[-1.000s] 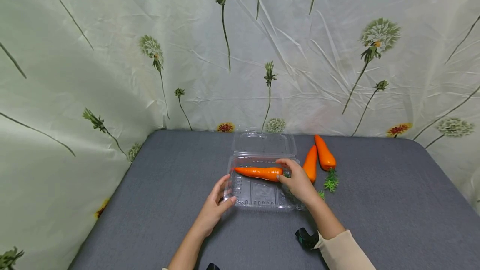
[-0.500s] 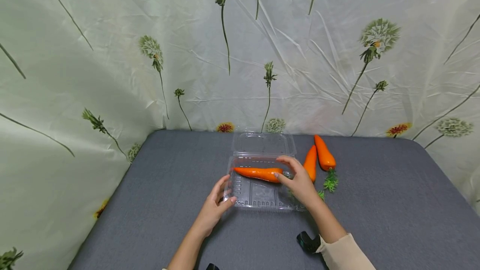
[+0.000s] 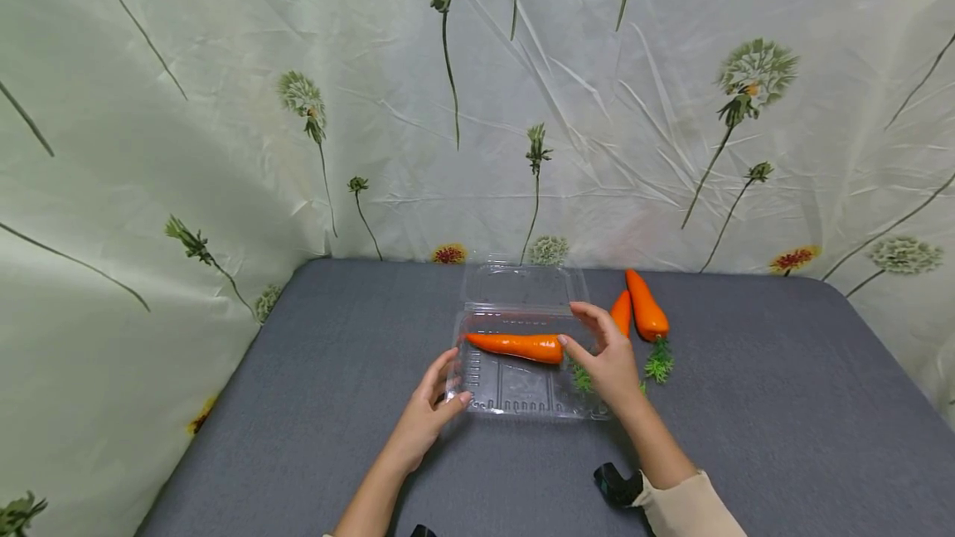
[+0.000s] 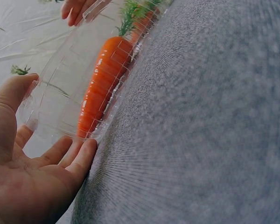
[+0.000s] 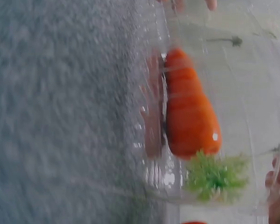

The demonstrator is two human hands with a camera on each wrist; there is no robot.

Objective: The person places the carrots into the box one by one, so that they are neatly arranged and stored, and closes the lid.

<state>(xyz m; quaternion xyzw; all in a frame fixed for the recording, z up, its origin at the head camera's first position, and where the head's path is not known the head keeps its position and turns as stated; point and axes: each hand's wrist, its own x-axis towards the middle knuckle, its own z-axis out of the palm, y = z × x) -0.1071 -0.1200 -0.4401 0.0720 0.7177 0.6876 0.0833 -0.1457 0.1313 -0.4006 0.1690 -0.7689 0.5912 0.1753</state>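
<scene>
An orange carrot (image 3: 518,346) with green leaves lies lengthwise in a clear plastic container (image 3: 522,406), its tip to the left. My left hand (image 3: 423,417) holds the container's near left corner, thumb at the rim and fingers against the end wall, as the left wrist view (image 4: 37,172) shows. Over the right end of the container is my right hand (image 3: 608,359), thumb and fingers spread apart with nothing between them. Its thumb tip is close to the carrot's thick end; whether they touch I cannot tell. The carrot's leaves (image 5: 214,177) show inside the container in the right wrist view.
Two more carrots (image 3: 646,309) lie on the grey table (image 3: 761,388) right of the container; my right hand partly hides the nearer one (image 3: 622,311). The container's lid (image 3: 522,284) is folded back toward the flowered curtain (image 3: 634,106).
My right hand has drawn back to the right, off the carrot's thick end, uncovering its leaves. The left hand, the container and the carrot in it stay put.
</scene>
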